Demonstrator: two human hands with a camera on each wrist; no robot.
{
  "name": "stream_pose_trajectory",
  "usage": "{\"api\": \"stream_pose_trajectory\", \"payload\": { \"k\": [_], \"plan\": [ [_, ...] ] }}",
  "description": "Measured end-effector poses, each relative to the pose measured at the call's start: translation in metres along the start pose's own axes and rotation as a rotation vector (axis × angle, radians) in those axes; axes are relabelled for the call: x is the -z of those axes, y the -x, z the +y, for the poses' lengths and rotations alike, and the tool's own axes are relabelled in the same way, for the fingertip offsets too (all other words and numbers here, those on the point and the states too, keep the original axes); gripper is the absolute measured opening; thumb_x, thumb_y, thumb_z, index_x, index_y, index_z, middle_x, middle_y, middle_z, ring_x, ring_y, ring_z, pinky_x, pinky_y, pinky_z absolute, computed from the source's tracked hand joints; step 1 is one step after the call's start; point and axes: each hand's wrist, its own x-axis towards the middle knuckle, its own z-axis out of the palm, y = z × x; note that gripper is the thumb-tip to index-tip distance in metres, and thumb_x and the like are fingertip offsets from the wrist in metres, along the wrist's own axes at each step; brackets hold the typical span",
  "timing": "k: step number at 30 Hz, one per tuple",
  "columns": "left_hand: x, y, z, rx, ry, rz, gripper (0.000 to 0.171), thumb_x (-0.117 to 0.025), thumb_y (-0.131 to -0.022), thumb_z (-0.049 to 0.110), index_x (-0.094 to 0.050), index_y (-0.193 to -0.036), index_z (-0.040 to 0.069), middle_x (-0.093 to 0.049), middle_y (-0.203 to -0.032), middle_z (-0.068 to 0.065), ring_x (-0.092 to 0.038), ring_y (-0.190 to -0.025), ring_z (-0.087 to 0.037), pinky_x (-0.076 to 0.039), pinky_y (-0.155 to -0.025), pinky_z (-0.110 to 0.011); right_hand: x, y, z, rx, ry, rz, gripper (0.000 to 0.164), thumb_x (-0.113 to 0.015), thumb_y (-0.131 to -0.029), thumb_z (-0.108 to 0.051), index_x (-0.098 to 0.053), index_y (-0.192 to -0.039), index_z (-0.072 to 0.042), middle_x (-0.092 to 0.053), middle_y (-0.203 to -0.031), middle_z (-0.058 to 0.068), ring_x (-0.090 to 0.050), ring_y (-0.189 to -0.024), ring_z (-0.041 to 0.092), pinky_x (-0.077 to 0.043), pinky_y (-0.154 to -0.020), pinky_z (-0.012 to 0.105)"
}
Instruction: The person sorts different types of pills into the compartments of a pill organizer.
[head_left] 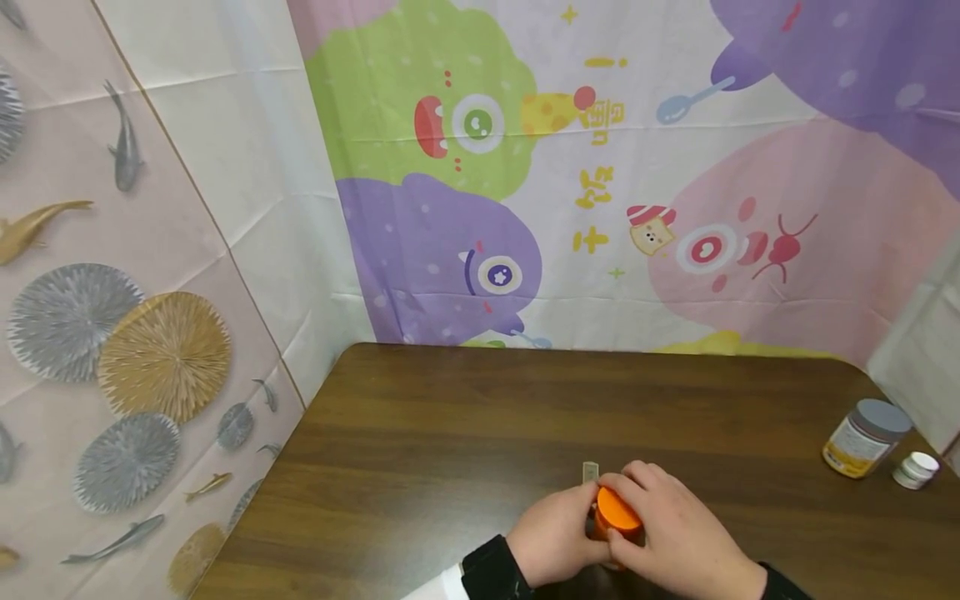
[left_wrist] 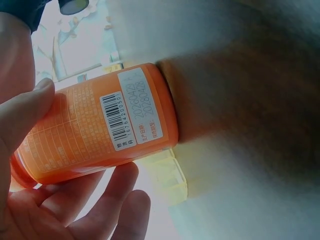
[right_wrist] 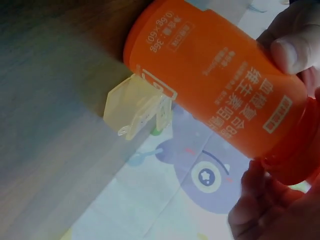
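An orange bottle (head_left: 618, 510) with an orange cap stands near the front of the table between both hands. My left hand (head_left: 553, 533) grips it from the left, thumb and fingers on its upper part. From the other side my right hand (head_left: 675, 527) holds it around the cap, the thumb at the front. In the left wrist view, the bottle (left_wrist: 100, 125) shows a barcode and date label; white print covers the bottle (right_wrist: 215, 75) in the right wrist view. Just behind it stands a small yellowish translucent case (right_wrist: 131, 106) with its lid raised.
At the table's right side stand a larger jar (head_left: 862, 440) with a grey lid and a small white bottle (head_left: 916, 471). The brown wooden table (head_left: 450, 433) ends at a cartoon-printed curtain (head_left: 600, 292) behind and a patterned cloth (head_left: 165, 358) on the left.
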Motion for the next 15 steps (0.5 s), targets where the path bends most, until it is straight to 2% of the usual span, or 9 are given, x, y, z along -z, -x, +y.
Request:
{"api": "stream_pose_trajectory", "payload": {
  "k": [4,7,11,15],
  "plan": [
    [0.000,0.002,0.000,0.004,0.017,-0.006,0.055,-0.078,-0.084,0.043,-0.056,-0.129,0.020,-0.064,-0.099,0.016,-0.057,-0.078,0.004,-0.048,-0.070,-0.017,0.005,0.001,0.000,0.064,-0.051,0.041,0.050,-0.075,-0.079,-0.018,-0.064,-0.127,-0.024,-0.052,-0.115,-0.017,-0.048,-0.091,-0.001,-0.050,-0.076,0.026],
    [0.001,0.002,0.001,0.017,0.038,0.000,0.056,-0.080,-0.082,0.044,-0.056,-0.128,0.022,-0.064,-0.099,0.016,-0.057,-0.078,0.003,-0.049,-0.071,-0.018,0.011,0.000,-0.002,0.076,-0.097,0.087,0.054,-0.075,-0.077,-0.012,-0.062,-0.127,-0.025,-0.053,-0.121,-0.015,-0.050,-0.097,0.002,-0.051,-0.077,0.026],
    [0.001,0.000,0.003,0.046,0.058,0.004,0.053,-0.083,-0.078,0.045,-0.059,-0.121,0.024,-0.064,-0.097,0.018,-0.057,-0.078,0.003,-0.049,-0.072,-0.019,0.019,0.003,-0.002,0.007,-0.242,0.111,0.056,-0.075,-0.078,-0.004,-0.057,-0.127,-0.025,-0.055,-0.119,-0.014,-0.052,-0.093,0.003,-0.051,-0.075,0.024],
    [0.000,-0.001,0.003,0.051,0.074,0.010,0.051,-0.084,-0.076,0.043,-0.061,-0.117,0.024,-0.065,-0.099,0.019,-0.058,-0.081,0.005,-0.050,-0.074,-0.020,0.027,0.013,0.011,-0.054,-0.351,0.119,0.060,-0.076,-0.081,0.000,-0.052,-0.131,-0.022,-0.056,-0.114,-0.008,-0.052,-0.085,0.004,-0.048,-0.070,0.025]
  ]
}}
